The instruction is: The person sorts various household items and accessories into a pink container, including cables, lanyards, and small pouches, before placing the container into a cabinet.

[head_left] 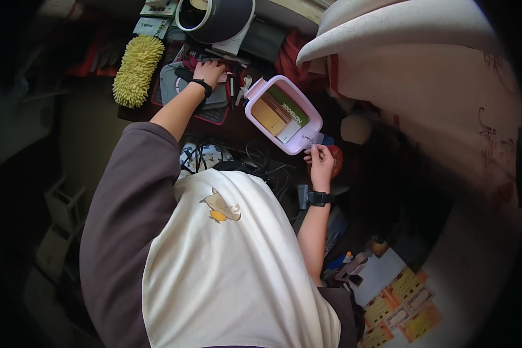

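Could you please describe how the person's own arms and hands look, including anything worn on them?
The left hand and right hand are ungloved. A black band circles the left wrist; the right wrist wears a black, boxy wristband. The sleeves are plain dark grey-brown, leaving both forearms bare.

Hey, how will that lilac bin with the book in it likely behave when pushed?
The lilac bin would probably slide, not roll, given its boxy shape. Its thin walls hint at light, slightly flexible plastic. The green and brown book inside might shift, as it looks unfastened.
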The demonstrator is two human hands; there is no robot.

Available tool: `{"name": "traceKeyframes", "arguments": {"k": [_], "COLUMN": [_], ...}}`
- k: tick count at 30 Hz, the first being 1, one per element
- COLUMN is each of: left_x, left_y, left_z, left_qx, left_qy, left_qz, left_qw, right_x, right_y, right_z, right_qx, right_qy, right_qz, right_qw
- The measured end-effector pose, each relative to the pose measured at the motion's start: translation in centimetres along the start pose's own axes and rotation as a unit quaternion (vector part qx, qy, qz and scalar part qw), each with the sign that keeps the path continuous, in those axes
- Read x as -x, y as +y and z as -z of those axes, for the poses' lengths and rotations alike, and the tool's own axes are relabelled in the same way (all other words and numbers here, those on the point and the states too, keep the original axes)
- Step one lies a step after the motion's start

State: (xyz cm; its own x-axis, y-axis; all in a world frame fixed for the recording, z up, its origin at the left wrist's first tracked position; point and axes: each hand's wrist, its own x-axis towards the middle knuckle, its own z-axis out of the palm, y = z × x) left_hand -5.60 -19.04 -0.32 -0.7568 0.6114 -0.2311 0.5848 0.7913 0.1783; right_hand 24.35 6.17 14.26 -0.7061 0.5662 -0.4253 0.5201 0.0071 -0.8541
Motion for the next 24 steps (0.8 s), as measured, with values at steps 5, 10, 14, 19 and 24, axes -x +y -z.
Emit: {"name": "traceKeyframes", "arguments": {"k": [5, 10, 14, 19, 24], "left_x": [1.5, 2.3, 2.4, 4.4, 7.0], "left_y": [-1.0, -2.3, -4.2, -4.5, -1.8], "left_z": [1.0, 2.7, 2.7, 7.1, 12.8], "left_qx": [0.023, 0.26, 0.63, 0.75, 0.796], "left_qy": [0.009, 0.019, 0.026, 0.041, 0.097], "left_qz": [-0.034, 0.069, 0.11, 0.1, 0.05], "left_qw": [0.999, 0.963, 0.769, 0.652, 0.596], "right_x": [2.1, 2.7, 3.2, 3.2, 3.1], "right_y": [0.1, -1.5, -2.0, -2.4, -3.1], "right_z": [-1.8, -2.7, -3.5, -4.3, -5.2], "right_qx": [-0.003, -0.024, -0.035, -0.043, -0.023], "right_qy": [0.016, 0.047, 0.052, 0.031, 0.013], "right_qz": [-0.006, 0.027, 0.061, 0.091, 0.107], "right_qw": [1.0, 0.998, 0.996, 0.994, 0.994]}}
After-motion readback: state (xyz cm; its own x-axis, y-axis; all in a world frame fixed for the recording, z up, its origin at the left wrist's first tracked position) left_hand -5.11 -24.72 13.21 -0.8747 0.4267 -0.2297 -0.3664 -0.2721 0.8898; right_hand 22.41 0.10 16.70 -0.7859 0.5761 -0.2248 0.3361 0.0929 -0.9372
